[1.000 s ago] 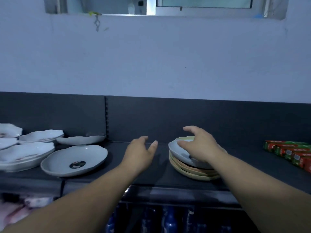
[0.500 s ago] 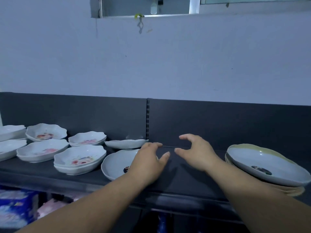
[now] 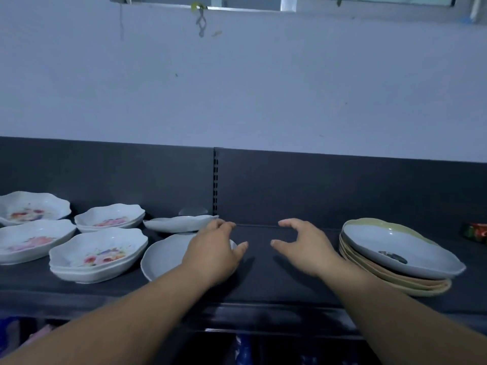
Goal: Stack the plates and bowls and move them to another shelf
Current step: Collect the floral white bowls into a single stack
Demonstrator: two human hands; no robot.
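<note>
A stack of plates (image 3: 400, 262), grey-blue on top with tan ones under it, sits at the right of the dark shelf (image 3: 263, 280). My right hand (image 3: 303, 246) hovers open and empty to the left of that stack. My left hand (image 3: 213, 251) is open above the right part of a plain grey plate (image 3: 163, 256) and hides that part. Behind it lies a second plain plate (image 3: 179, 223). Several white bowls with flower prints (image 3: 97, 254) stand to the left, some stacked in pairs.
The shelf's dark back panel (image 3: 290, 188) rises behind the dishes, with a slotted upright (image 3: 215, 185) in the middle. A red and green package (image 3: 477, 231) lies at the far right. A lower shelf with goods shows under the front edge.
My right hand has let go of the plate stack and moved left. My view has turned left, so more flower bowls show. My left hand now sits over the plain grey plate.
</note>
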